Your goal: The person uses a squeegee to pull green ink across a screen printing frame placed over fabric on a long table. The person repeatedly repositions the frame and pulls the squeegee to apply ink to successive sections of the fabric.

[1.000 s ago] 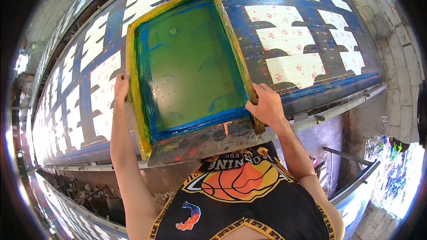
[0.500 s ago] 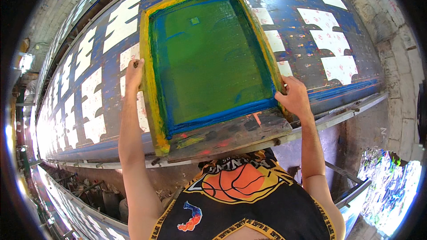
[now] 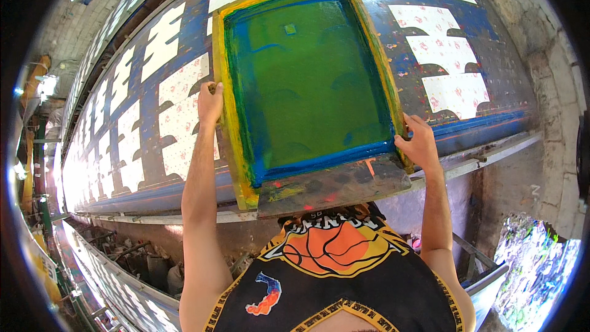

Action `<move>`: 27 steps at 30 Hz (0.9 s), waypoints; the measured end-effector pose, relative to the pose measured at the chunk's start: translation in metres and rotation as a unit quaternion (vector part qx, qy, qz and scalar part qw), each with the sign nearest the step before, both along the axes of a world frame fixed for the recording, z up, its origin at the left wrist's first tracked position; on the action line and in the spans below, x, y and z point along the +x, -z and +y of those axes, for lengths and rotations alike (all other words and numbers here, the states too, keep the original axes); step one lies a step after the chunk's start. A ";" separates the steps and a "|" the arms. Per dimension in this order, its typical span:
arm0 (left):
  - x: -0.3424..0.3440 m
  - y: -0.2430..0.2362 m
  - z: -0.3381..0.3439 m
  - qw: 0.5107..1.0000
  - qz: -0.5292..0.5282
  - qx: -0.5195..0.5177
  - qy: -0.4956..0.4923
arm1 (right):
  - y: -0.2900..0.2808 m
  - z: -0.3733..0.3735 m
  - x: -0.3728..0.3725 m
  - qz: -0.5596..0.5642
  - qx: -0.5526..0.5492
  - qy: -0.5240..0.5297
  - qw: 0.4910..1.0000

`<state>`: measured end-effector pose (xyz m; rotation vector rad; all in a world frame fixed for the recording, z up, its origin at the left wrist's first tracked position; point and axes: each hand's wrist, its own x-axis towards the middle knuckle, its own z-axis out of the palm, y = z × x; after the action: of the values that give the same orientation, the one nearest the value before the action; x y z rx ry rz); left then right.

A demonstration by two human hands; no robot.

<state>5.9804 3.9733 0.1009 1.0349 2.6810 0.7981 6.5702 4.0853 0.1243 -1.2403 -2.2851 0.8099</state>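
A screen-printing frame (image 3: pixel 313 86) with green mesh and a yellow- and blue-smeared rim lies across the sloping table in front of me. My left hand (image 3: pixel 211 103) grips its left side, fingers curled round the edge. On the opposite side, near the lower right corner, my right hand (image 3: pixel 419 142) holds the rim with thumb and fingers. White cut fabric pieces (image 3: pixel 187 110) with faint reddish prints lie beside the frame's left side. More printed pieces (image 3: pixel 439 55) are to its right. What lies under the frame is hidden.
A paint-stained board (image 3: pixel 332 184) sits along the frame's near edge. The long dark table (image 3: pixel 498 61) carries rows of white pieces, with a metal rail (image 3: pixel 479 161) along its near side. A block wall (image 3: pixel 556 86) stands at the right; another table with white pieces is behind me at lower left.
The frame has shifted right over the table in both hands. It now covers printed pieces formerly visible at its right and exposes more of the printed pieces on its left.
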 end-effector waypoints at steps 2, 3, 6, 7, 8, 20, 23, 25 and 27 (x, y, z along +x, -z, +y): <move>0.002 0.004 0.002 1.000 0.005 -0.025 -0.013 | 0.003 0.002 0.003 0.017 -0.003 -0.019 1.000; 0.002 0.006 0.003 0.999 0.002 -0.032 -0.019 | 0.004 0.002 0.004 -0.012 -0.023 -0.008 1.000; 0.004 0.013 0.006 0.999 0.006 -0.046 -0.020 | 0.005 0.001 0.003 -0.045 -0.058 -0.002 0.997; 0.006 0.015 0.006 0.998 0.005 -0.060 -0.023 | 0.004 -0.001 0.002 -0.051 -0.060 0.007 0.997; 0.008 0.018 0.006 0.998 0.000 -0.054 -0.019 | 0.002 -0.005 -0.001 -0.084 -0.084 0.037 0.992; -0.004 0.015 0.014 0.997 -0.019 -0.073 -0.002 | -0.056 -0.122 -0.100 -0.079 -0.039 -0.413 0.906; -0.008 0.010 0.014 0.996 -0.014 -0.084 0.017 | -0.060 -0.124 -0.106 -0.122 -0.055 -0.413 0.901; -0.003 0.009 0.012 0.996 -0.009 -0.088 0.024 | -0.061 -0.128 -0.111 -0.129 -0.009 -0.393 0.911; 0.001 0.006 0.010 0.996 0.003 -0.086 0.029 | -0.060 -0.131 -0.115 -0.149 0.021 -0.359 0.921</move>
<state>5.9818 3.9831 0.0952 1.0704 2.6552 0.5426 6.4549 3.9540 0.1842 -0.4926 -3.0456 0.8263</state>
